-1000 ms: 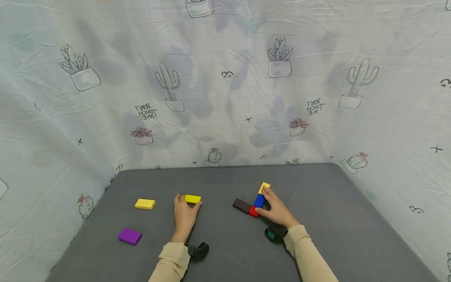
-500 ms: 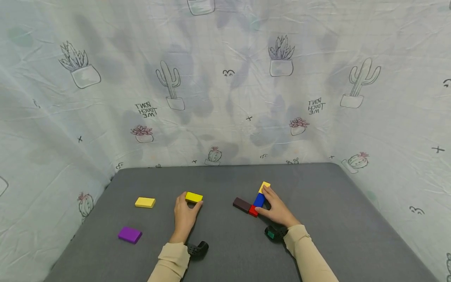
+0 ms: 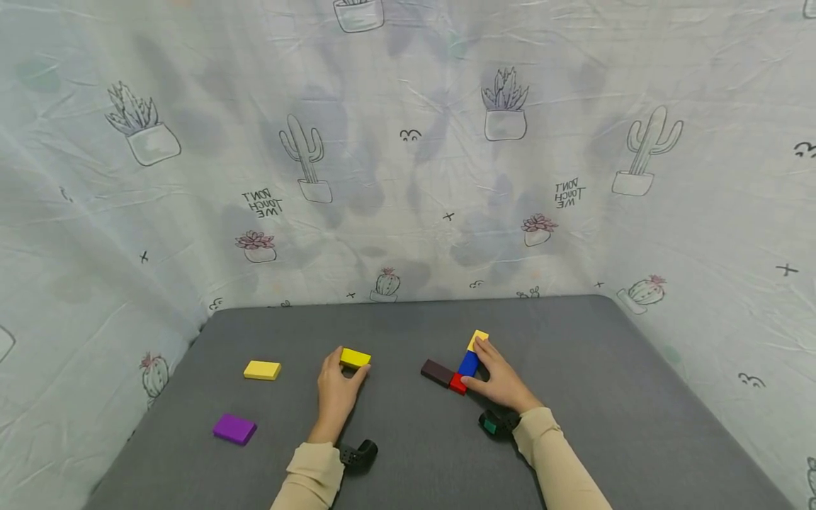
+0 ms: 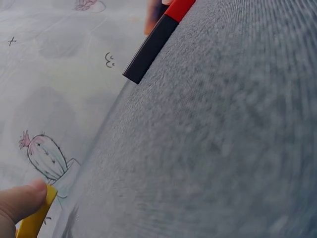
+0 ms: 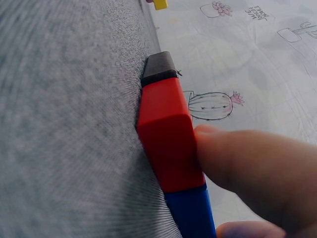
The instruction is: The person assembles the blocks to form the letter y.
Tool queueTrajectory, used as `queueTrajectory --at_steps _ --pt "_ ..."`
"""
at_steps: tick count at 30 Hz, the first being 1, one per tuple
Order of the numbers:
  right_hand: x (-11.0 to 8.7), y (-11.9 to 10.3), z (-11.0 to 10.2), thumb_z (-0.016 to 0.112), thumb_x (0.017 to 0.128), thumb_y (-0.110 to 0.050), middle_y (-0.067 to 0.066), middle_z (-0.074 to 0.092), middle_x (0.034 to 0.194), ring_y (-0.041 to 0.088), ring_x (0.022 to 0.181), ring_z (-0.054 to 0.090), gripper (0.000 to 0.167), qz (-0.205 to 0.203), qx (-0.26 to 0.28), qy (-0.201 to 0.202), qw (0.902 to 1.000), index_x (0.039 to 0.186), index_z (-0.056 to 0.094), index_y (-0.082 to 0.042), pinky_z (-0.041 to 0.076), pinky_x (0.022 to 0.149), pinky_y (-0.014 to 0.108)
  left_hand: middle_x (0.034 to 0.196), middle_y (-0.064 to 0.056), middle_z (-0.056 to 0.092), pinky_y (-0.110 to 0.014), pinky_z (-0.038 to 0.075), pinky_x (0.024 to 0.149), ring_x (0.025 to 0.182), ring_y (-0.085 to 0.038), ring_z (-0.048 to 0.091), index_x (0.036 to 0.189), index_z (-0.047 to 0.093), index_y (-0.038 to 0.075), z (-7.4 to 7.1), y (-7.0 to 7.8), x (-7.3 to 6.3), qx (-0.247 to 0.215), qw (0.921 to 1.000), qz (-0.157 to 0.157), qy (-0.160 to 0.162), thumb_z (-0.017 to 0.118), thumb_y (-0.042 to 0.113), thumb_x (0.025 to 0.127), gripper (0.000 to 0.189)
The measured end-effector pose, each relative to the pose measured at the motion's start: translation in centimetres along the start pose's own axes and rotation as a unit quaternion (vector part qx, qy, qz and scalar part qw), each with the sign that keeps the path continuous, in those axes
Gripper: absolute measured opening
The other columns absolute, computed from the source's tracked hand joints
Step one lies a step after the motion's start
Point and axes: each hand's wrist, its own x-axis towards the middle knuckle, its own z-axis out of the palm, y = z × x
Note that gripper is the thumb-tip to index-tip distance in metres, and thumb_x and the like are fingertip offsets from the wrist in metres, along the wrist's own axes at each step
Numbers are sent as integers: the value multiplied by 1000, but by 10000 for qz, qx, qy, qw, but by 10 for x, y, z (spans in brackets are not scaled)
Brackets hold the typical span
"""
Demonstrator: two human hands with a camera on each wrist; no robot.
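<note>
1. Bright yellow block (image 3: 357, 358), ctr-left of head view: pinched in L hand (image 3: 336, 393), thumb opp. fingers, prob. to leave top bare.
2. R hand (image 3: 506, 382), ctr-right: spread wide, thumb on red block (image 3: 458, 384), prob. steadying row w/ blue block (image 3: 468, 364).
3. Dark block (image 3: 437, 373): butted against red block.
4. Lower left: purple block (image 3: 235, 429), well apart, maybe kept w/in reach.

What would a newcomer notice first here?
Probably the bright yellow rectangular block pinched in the left hand, left of centre in the head view. Across from it, the right hand touches a V-shaped row of dark brown, red, blue and pale yellow blocks. Behind hangs white fabric printed with cacti.
</note>
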Motion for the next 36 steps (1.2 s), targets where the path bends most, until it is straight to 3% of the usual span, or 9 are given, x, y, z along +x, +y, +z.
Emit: queueTrajectory --at_steps 12,27,36 --pt "0 1 -3 63 87 -47 17 16 157 39 145 10 87 -2 -14 -2 10000 149 24 0 22 111 61 133 -25 49 -44 47 98 121 -38 51 136 45 -7 12 10 5 -208 9994 195 -181 77 23 80 71" --pt "-1 1 2 64 86 -48 16 18 157 38 145 12 87 -17 -2 49 10000 148 27 -1 24 110 60 129 -25 51 -46 49 95 117 -39 54 134 46 -7 42 29 2 -379 9975 321 -494 77 24 79 70" --pt "-1 0 -1 64 86 -49 14 17 158 37 145 11 87 52 20 38 10000 149 26 -3 23 111 60 128 -26 51 -48 49 94 116 -40 54 134 47 -7 60 40 2 -373 9947 411 -863 77 26 79 71"
